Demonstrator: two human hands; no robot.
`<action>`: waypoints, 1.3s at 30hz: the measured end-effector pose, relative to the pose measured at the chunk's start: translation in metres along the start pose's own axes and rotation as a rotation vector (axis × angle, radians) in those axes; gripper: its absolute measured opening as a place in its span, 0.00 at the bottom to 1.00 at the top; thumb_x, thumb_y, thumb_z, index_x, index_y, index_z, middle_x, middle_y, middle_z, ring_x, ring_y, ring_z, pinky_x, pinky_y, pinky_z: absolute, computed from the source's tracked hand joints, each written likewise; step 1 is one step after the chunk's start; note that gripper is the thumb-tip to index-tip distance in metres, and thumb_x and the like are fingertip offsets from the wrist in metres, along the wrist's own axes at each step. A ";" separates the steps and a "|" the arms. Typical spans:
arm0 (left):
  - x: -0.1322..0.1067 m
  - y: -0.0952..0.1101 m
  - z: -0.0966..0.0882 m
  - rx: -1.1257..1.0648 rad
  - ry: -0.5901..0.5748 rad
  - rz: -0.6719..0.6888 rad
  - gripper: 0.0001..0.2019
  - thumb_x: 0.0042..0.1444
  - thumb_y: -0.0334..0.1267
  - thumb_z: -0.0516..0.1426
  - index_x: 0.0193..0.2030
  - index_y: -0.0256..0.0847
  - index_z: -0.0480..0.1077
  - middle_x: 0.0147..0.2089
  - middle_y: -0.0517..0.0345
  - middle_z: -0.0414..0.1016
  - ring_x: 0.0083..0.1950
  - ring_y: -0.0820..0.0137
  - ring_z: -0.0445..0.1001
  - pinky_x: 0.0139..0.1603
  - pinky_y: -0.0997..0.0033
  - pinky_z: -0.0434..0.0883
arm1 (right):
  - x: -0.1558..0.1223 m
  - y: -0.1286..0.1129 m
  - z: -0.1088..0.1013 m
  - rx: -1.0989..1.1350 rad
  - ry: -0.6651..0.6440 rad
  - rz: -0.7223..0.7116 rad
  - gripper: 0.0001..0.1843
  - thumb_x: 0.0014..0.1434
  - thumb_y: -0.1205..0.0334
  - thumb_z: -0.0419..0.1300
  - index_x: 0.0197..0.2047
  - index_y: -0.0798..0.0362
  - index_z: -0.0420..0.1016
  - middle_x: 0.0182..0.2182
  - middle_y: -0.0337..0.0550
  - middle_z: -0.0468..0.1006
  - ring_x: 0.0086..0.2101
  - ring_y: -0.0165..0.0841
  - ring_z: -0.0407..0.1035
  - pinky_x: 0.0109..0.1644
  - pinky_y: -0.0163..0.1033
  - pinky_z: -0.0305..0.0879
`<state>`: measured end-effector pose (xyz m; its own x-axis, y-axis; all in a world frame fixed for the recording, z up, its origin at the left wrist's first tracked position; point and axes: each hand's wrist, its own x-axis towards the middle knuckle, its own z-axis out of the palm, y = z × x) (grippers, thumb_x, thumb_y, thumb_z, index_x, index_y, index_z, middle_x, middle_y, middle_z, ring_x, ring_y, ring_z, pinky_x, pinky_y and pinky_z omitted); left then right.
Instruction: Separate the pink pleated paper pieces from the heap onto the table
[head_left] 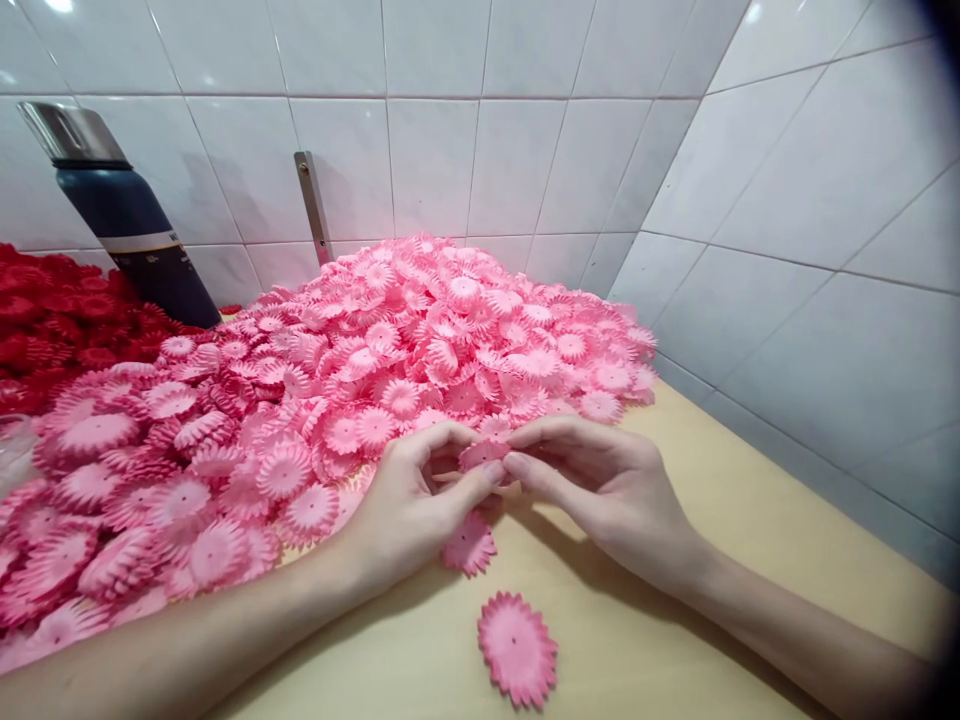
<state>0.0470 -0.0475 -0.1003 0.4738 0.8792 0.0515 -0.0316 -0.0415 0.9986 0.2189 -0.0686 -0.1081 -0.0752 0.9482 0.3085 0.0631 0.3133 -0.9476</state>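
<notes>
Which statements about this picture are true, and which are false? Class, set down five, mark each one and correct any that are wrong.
1. The left hand and the right hand meet at a pink petal disc. True.
2. The steel-topped bottle stands to the right of the pink heap. False: it stands to the left, beside the red heap.
3. A metal strip shows against the tiled wall. True.
4. The loose disc nearest the camera has a smooth rim. False: its rim is toothed.
5. That loose disc has a small dark spot at its middle. True.
</notes>
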 end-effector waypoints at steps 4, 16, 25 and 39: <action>-0.001 -0.002 -0.001 -0.020 0.025 -0.009 0.12 0.55 0.42 0.60 0.29 0.36 0.66 0.30 0.58 0.71 0.36 0.69 0.75 0.38 0.69 0.75 | -0.001 -0.001 0.000 -0.006 0.000 0.003 0.07 0.52 0.62 0.68 0.36 0.52 0.77 0.33 0.43 0.81 0.34 0.35 0.77 0.37 0.39 0.78; -0.005 0.003 -0.001 0.224 0.050 0.066 0.22 0.59 0.45 0.54 0.17 0.38 0.62 0.16 0.63 0.63 0.18 0.77 0.63 0.19 0.77 0.59 | -0.003 0.002 0.000 0.038 -0.128 -0.016 0.14 0.50 0.67 0.69 0.41 0.51 0.76 0.35 0.43 0.80 0.35 0.35 0.76 0.39 0.40 0.78; -0.004 0.003 -0.002 0.120 -0.017 0.023 0.20 0.55 0.46 0.59 0.17 0.35 0.70 0.16 0.61 0.66 0.18 0.76 0.65 0.19 0.76 0.60 | -0.001 -0.002 -0.002 0.036 -0.200 -0.043 0.09 0.53 0.68 0.66 0.39 0.51 0.78 0.36 0.44 0.78 0.35 0.34 0.75 0.38 0.39 0.75; -0.006 0.001 0.000 0.187 0.077 0.187 0.22 0.56 0.41 0.58 0.13 0.36 0.66 0.15 0.60 0.66 0.20 0.76 0.65 0.29 0.74 0.69 | 0.012 -0.002 -0.014 0.192 0.233 -0.017 0.05 0.61 0.60 0.59 0.33 0.50 0.73 0.32 0.41 0.71 0.29 0.29 0.69 0.28 0.34 0.70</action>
<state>0.0440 -0.0528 -0.1001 0.4061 0.8815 0.2411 0.0546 -0.2868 0.9564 0.2319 -0.0569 -0.1010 0.1567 0.9363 0.3143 -0.1276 0.3347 -0.9336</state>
